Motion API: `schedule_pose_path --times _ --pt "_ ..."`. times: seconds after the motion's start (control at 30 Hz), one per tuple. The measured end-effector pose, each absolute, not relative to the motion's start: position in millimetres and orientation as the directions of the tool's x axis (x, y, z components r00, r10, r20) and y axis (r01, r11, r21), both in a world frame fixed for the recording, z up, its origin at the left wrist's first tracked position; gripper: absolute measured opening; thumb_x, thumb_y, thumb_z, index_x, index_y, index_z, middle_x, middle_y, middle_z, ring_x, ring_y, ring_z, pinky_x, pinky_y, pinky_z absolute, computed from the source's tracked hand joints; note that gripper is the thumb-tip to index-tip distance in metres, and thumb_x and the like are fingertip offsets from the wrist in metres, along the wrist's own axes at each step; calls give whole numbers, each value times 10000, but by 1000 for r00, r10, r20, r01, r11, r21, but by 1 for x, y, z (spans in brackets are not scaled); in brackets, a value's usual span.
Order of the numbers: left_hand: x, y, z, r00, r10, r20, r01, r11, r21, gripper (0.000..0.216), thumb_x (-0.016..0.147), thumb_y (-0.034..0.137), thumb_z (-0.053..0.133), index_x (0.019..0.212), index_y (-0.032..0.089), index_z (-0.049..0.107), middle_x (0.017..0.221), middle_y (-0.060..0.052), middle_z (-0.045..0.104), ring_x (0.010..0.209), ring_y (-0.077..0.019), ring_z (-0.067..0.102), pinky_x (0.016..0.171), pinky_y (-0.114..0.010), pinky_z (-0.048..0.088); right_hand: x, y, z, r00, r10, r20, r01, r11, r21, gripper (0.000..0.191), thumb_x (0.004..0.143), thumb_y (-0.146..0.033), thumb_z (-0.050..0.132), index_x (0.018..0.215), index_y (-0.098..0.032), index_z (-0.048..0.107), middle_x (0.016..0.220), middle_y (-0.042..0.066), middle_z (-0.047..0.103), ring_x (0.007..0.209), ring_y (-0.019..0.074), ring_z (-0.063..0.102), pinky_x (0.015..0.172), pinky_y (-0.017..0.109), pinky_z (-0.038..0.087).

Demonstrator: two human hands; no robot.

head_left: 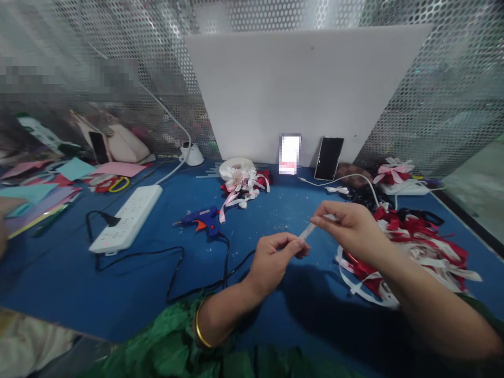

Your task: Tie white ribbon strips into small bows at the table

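Between my two hands, a short piece of white ribbon (307,231) is stretched above the blue table. My left hand (274,258) pinches its lower end between thumb and fingers. The upper end sits in the fingertips of my right hand (350,226). To the left lies a blue glue gun (205,220) with an orange trigger, nozzle pointing left. A heap of red and white ribbon pieces (425,247) spreads under and beyond my right forearm. Behind my hands, a bunch of ribbon flowers (242,184) rests by a white ribbon roll (232,167).
A white power strip (128,218) with a black plug lies at left; its cords cross the table. A lit phone (290,154) and a dark phone (329,158) lean on a white board (307,89). Colored paper (35,194) and scissors (114,184) lie far left, near another person's hand.
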State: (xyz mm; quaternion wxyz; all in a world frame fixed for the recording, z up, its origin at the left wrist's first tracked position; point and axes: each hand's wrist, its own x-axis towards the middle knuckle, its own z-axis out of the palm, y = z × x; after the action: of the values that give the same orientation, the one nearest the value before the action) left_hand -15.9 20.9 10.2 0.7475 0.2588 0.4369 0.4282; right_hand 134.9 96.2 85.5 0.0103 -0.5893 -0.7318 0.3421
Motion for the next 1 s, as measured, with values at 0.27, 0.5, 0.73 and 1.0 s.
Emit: schedule_pose_path --times 0.27,0.5,0.73,1.0 --pt "-13 21 6 163 853 -495 -470 509 722 378 886 425 444 945 137 680 862 -79 689 722 -144 597 694 -269 438 139 103 87 -241 784 -573 782 -193 -593 277 802 -403 550 658 -169 581 510 -47 357 474 78 288 450 226 231" --pt "-13 23 12 236 828 -509 -504 552 664 206 744 324 670 793 124 674 662 -29 650 645 -123 578 676 -256 452 135 98 75 -313 689 -654 777 -210 -593 252 798 -391 558 692 -168 611 578 -24 475 522 86 344 490 231 276" --pt "-14 23 11 275 831 -483 -460 555 693 185 761 296 648 690 126 666 617 -23 634 603 -105 546 651 -234 438 133 97 72 -375 668 -643 786 -139 -602 257 803 -377 554 659 -170 600 563 -30 485 530 90 378 515 230 306" --pt "-19 25 12 459 750 -476 -559 660 501 210 773 321 650 786 115 690 682 -35 646 625 -93 548 649 -223 420 135 100 72 -400 668 -627 743 -164 -649 253 826 -405 539 765 -167 599 640 -9 540 572 101 436 525 223 351"
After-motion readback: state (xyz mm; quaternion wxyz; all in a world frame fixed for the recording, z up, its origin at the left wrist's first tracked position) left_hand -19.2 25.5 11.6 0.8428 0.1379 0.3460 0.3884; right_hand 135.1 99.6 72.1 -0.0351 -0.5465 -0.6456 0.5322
